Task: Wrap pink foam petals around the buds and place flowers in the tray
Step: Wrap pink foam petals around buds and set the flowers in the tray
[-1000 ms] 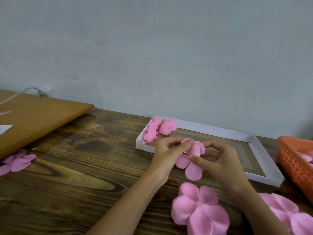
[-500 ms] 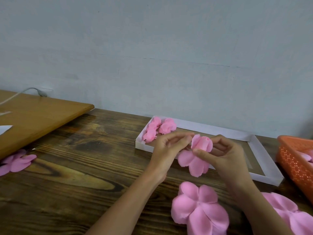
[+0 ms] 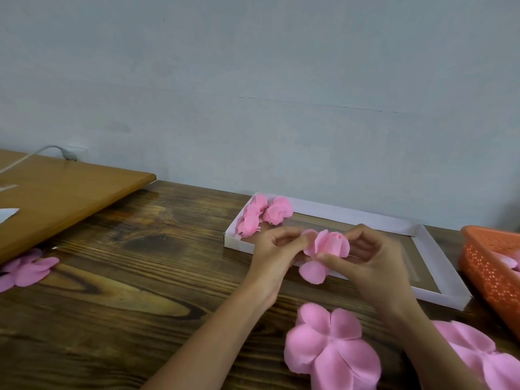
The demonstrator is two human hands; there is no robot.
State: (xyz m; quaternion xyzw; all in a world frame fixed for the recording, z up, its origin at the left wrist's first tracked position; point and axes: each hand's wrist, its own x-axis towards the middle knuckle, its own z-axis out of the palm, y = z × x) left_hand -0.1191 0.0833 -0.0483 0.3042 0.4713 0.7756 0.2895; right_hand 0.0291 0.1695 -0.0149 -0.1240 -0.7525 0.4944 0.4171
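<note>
Pink flower (image 3: 330, 244) sat half-wrapped between both hands, bud upright, one petal (image 3: 312, 272) hanging loose below. Right hand (image 3: 371, 257) pinched its base; left hand (image 3: 274, 254) curled fingers (image 3: 298, 240) onto a side petal. Tray (image 3: 237, 242) lay just behind, nearer the right hand.

The half-wrapped flower (image 3: 330, 244) is showing an even soft pink, and the same pink is covering the finished flowers (image 3: 266, 213) in the tray (image 3: 351, 216), whose rim is showing white around a brown floor, and the flat petal pieces (image 3: 332, 347) on the tabletop (image 3: 140, 263). The tabletop is displaying dark brown wood with streaky grain and a darker knot, while the board (image 3: 62, 198) at the left is showing a lighter orange-brown. The basket (image 3: 489, 266) is showing orange dotted with small pale holes.
</note>
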